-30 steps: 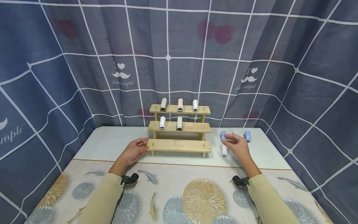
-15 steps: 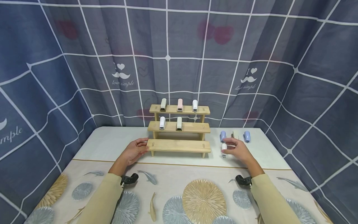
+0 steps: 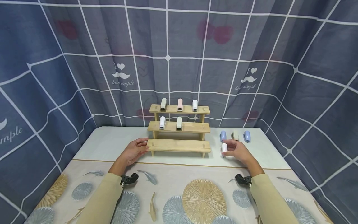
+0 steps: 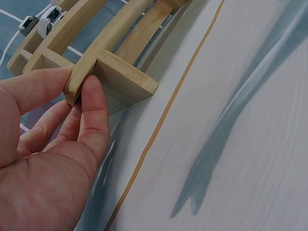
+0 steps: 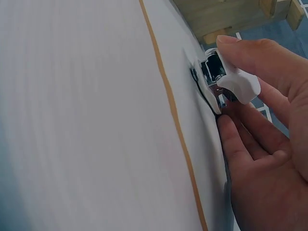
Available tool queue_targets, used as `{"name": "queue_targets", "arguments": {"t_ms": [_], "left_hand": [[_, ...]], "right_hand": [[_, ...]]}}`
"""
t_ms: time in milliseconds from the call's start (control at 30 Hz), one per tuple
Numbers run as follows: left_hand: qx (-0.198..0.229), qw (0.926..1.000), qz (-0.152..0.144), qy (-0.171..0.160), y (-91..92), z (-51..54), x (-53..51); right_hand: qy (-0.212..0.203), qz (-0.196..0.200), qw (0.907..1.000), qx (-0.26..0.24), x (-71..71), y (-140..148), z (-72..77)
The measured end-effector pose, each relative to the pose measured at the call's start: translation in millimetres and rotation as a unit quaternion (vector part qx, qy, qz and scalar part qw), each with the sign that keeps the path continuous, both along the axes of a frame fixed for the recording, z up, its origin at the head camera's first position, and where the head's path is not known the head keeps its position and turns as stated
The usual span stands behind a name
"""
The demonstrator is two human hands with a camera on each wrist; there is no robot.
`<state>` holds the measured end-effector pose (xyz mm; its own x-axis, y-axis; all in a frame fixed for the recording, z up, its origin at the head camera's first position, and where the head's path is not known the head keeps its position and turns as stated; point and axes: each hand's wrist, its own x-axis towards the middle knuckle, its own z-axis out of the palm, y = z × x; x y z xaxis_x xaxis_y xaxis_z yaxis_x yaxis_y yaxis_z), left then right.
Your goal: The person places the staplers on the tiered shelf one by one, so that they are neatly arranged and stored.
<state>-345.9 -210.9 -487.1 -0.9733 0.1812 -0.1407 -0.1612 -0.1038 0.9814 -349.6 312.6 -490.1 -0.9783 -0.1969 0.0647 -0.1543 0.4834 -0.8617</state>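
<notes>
My left hand (image 3: 135,151) pinches the left end of the lowest step of a three-tier wooden display stand (image 3: 179,145); in the left wrist view its thumb and fingers close on the board's tip (image 4: 83,72). At the right, my right hand (image 3: 238,152) grips a small white stapler (image 3: 224,148) that stands on the table. The right wrist view shows the thumb on one side of the stapler (image 5: 241,85) and fingers behind it, its base at the tabletop. The stand's top step bears a grey-green stapler (image 3: 163,104), a pink one (image 3: 180,105) and a white one (image 3: 195,105).
A white stapler (image 3: 162,123) and a pale green one (image 3: 179,123) stand on the middle step. Behind my right hand are two blue staplers (image 3: 222,136) (image 3: 247,136) with a cream one (image 3: 235,135) between them. A checked curtain (image 3: 179,74) surrounds the table.
My right hand has come down and slightly toward me from above the white stapler and taken hold of it. The cream stapler behind has come into view. My left hand has not moved.
</notes>
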Motion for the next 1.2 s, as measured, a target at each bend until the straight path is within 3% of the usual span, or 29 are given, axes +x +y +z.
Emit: {"name": "queue_targets", "arguments": {"t_ms": [233, 1200], "left_hand": [[0.006, 1.0000, -0.006, 0.005, -1.0, 0.0, 0.7], [0.002, 1.0000, -0.004, 0.009, -0.9, 0.5, 1.7]], "right_hand": [[-0.035, -0.002, 0.9992, -0.018, 1.4, 2.3, 0.2], [-0.048, 0.002, 0.9982, -0.036, 2.5, 0.0, 0.7]]}}
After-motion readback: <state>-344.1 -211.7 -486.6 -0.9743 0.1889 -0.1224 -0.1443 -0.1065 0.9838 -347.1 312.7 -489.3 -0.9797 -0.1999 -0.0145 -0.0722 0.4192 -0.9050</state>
